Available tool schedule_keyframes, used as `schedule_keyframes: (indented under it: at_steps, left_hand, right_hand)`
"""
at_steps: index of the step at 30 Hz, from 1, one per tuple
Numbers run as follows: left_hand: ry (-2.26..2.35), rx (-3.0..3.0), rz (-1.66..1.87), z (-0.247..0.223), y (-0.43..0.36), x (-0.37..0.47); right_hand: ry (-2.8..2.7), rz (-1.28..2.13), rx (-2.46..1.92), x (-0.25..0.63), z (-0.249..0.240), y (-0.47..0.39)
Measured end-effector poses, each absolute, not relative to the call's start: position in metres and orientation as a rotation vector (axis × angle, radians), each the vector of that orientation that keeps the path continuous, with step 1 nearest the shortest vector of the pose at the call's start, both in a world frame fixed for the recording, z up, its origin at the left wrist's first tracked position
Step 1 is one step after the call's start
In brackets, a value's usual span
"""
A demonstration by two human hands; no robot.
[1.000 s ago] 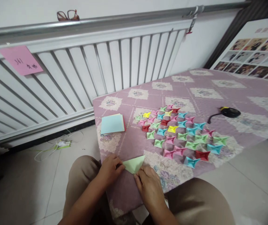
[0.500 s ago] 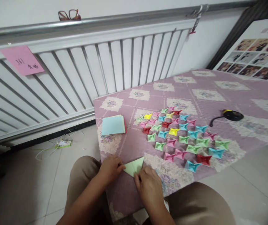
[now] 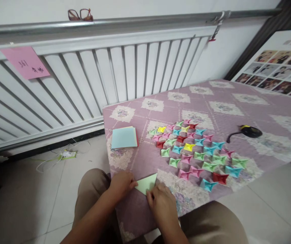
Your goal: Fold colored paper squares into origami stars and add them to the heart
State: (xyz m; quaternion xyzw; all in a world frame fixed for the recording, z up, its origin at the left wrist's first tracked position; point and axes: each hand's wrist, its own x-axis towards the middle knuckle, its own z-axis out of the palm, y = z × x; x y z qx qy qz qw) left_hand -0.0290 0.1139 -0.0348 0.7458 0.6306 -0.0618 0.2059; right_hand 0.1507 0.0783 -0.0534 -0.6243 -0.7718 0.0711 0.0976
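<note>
A pale green sheet of origami paper [image 3: 147, 183], folded to a triangle, lies on the cloth-covered table near its front edge. At its left corner, the fingers of my left hand [image 3: 122, 184] are closed in a pinch. My right hand [image 3: 162, 201] has its fingers bent and closed on the paper's lower right edge, hiding part of it. Beyond the right hand stand several rows of small folded paper shapes, among them a yellow one [image 3: 189, 147], a red one [image 3: 220, 178] and a blue one [image 3: 208, 184].
A stack of coloured paper [image 3: 123, 137], light blue on top, lies at the table's left side. A black object with a curved stem [image 3: 251, 131] rests farther right. The purple floral tablecloth [image 3: 145, 156] covers the table. Behind it is a white radiator [image 3: 130, 71], with glasses [image 3: 80, 15] on the pipe above.
My view has shifted slightly. Both hands keep nearly the same place on the green paper; the crease seen on its face before no longer shows clearly.
</note>
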Motion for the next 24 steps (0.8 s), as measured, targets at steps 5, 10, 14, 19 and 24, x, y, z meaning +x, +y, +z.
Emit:
schedule_keyframes:
  at_steps: [5,10,14,19,24]
  left_hand:
    - [1.76,2.072,-0.228,-0.0298,0.1151,-0.0267]
    - [1.751,2.068,-0.273,-0.0292,0.1181,-0.026]
    - [1.739,2.077,-0.292,-0.0289,0.1201,-0.0265]
    - [1.736,2.1,-0.306,-0.0302,0.1209,-0.027]
    - [1.715,2.167,-0.294,-0.0383,0.1208,-0.0295]
  right_hand:
    - [-2.315,0.249,-1.911,0.1478,-0.0494,0.0805]
    - [-2.34,0.25,-1.939,0.1459,-0.0469,0.0831]
    - [-2.343,0.229,-1.946,0.1454,-0.0475,0.0828]
    - [-2.361,0.233,-1.948,0.1462,-0.0496,0.0822]
    - [-2.371,0.273,-1.976,0.1452,-0.0473,0.0845]
